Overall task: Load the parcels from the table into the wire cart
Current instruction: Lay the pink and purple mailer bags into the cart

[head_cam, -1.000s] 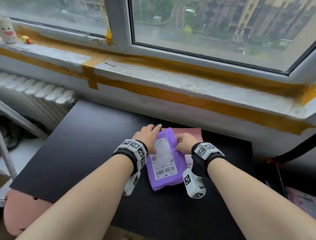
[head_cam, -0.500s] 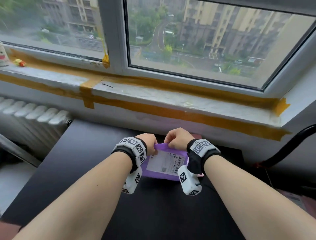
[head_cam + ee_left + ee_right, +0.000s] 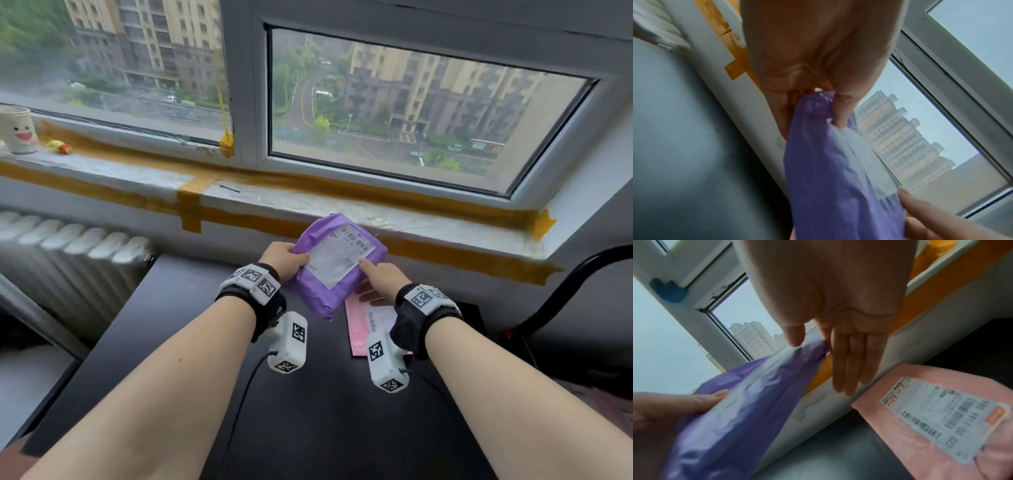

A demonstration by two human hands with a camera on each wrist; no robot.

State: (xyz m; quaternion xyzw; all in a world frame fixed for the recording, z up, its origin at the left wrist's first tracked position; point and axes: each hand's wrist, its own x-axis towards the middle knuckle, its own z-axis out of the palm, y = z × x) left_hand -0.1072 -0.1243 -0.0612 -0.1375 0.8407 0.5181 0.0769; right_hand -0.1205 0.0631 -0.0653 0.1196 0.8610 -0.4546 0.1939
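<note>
A purple parcel point(image 3: 337, 267) with a white label hangs tilted above the black table point(image 3: 171, 325), in front of the window sill. My left hand point(image 3: 286, 258) grips its left end, the plastic bunched between thumb and fingers point(image 3: 840, 113). My right hand point(image 3: 375, 278) is at the parcel's right edge, with the thumb on the label and straight fingers point(image 3: 849, 369) beneath it. A pink parcel point(image 3: 359, 325) with a label lies flat on the table under my right wrist, also in the right wrist view point(image 3: 941, 410). No wire cart is in view.
The taped window sill point(image 3: 308, 202) runs just behind the table. A white radiator point(image 3: 68, 246) stands at the left. A white cup point(image 3: 17, 128) sits on the sill's far left. A black hose point(image 3: 565, 284) curves at the right.
The purple parcel has gone from lying flat on the table to hanging in the air, turned and tilted. The pink parcel beneath it now shows. My right fingers have straightened.
</note>
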